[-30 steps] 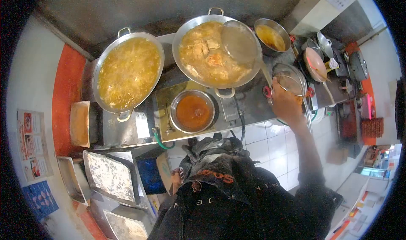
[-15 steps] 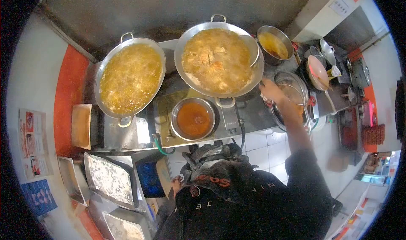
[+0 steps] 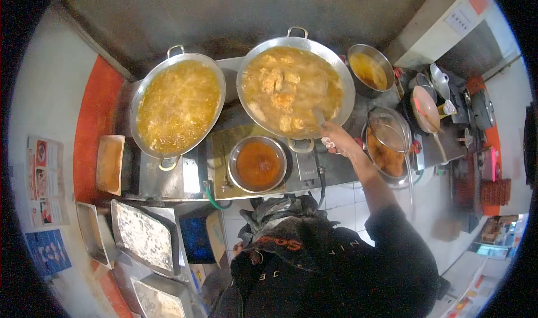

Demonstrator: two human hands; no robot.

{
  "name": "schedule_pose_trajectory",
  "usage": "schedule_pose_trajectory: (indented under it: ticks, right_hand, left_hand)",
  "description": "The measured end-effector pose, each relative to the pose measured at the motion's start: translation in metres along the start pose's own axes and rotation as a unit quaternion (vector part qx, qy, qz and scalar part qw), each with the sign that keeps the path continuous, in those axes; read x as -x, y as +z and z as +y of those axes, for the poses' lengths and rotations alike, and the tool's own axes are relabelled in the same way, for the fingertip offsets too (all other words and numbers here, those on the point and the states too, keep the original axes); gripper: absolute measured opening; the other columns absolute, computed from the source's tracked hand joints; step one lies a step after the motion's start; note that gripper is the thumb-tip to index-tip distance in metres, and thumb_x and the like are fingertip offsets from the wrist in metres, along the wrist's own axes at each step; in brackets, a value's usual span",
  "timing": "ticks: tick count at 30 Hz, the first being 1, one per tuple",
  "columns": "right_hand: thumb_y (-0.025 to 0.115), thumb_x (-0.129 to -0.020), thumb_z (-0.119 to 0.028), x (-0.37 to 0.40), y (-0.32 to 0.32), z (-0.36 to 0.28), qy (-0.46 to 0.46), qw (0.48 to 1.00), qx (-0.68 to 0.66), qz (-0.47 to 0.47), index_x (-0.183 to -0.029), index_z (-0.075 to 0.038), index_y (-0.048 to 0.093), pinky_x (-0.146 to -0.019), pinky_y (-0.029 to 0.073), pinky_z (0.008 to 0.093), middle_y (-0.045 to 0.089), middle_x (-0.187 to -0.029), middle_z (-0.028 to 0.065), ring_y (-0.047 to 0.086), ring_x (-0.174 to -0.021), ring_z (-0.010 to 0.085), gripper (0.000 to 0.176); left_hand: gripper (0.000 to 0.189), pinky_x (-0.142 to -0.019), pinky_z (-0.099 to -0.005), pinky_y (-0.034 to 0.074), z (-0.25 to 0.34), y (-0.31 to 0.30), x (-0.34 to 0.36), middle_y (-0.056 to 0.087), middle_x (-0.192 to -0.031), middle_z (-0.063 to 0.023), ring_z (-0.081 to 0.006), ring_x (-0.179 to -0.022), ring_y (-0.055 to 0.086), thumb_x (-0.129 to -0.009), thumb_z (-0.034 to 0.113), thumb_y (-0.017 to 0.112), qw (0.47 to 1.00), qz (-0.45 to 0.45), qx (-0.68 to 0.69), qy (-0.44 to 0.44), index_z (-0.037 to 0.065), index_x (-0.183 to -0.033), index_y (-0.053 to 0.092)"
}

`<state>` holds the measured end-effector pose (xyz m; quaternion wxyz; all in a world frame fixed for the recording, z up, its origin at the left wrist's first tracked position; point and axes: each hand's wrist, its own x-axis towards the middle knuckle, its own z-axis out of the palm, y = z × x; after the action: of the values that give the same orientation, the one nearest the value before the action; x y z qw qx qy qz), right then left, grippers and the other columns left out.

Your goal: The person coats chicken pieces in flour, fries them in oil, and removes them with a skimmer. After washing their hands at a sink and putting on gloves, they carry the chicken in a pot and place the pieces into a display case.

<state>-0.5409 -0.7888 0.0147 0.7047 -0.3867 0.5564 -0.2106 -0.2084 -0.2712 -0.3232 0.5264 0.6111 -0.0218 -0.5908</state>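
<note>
My right hand (image 3: pixel 339 141) is closed at the front right rim of the big frying pan (image 3: pixel 246 113). From its fingers a grey metal utensil (image 3: pixel 319 116) reaches into the bubbling oil; its working end is hidden in the oil, so its exact kind does not show. Browned battered pieces (image 3: pixel 280 99) float in that pan. Low by the dark apron, only a sliver of my left hand (image 3: pixel 238 247) shows, its fingers mostly hidden. A steel bowl of orange-brown liquid (image 3: pixel 258 164) stands in front of the pan.
Another pan of bubbling oil (image 3: pixel 179 102) stands to the left. On the right are a pot of yellow oil (image 3: pixel 368 66), a wire strainer (image 3: pixel 388 128) over a pan of brown food, and a pink frying pan (image 3: pixel 424 108). Floury trays (image 3: pixel 144 237) lie lower left.
My right hand has moved left from beside the strainer to the big pan's rim, and now holds the utensil. The food under the strainer is more exposed. The view has shifted slightly.
</note>
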Motion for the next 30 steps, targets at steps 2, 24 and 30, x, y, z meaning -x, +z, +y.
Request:
schedule_pose_trajectory:
  ticks: [2,24,30]
  right_hand:
    - [0.051,-0.093,-0.013,0.001,0.008,-0.005,-0.007,1.0,-0.006,0.004,-0.119,-0.006,0.05,-0.033,0.034,0.0221,0.049,-0.068,-0.0011,0.043,-0.048,0.0062,0.027]
    - [0.056,-0.094,-0.016,0.002,0.003,0.023,-0.057,0.974,-0.215,-0.037,-0.137,-0.006,0.037,-0.031,0.028,0.0199,0.043,-0.062,-0.003,0.038,-0.042,0.006,0.048]
    - [0.053,-0.094,-0.015,0.04,-0.012,0.011,-0.056,0.987,-0.149,0.004,-0.133,-0.005,0.04,-0.031,0.027,0.0207,0.042,-0.061,-0.0048,0.037,-0.042,0.0047,0.042]
  left_hand:
    - [0.03,-0.079,-0.0406,0.051,0.0,0.002,0.002,0.061,-0.108,-0.0123,-0.0259,-0.09,0.061,-0.091,0.024,0.06,1.0,-0.001,0.018,0.007,-0.001,-0.108,0.056]
    - [0.031,-0.079,-0.0431,0.05,0.008,0.003,0.028,0.063,-0.097,-0.0129,-0.0294,-0.088,0.062,-0.089,0.024,0.06,0.991,0.03,-0.045,0.119,-0.003,-0.103,0.055]
    - [0.033,-0.078,-0.0357,0.05,-0.006,-0.006,0.013,0.064,-0.105,-0.0169,-0.0262,-0.088,0.063,-0.09,0.022,0.055,0.984,0.106,-0.139,0.029,-0.005,-0.11,0.057]
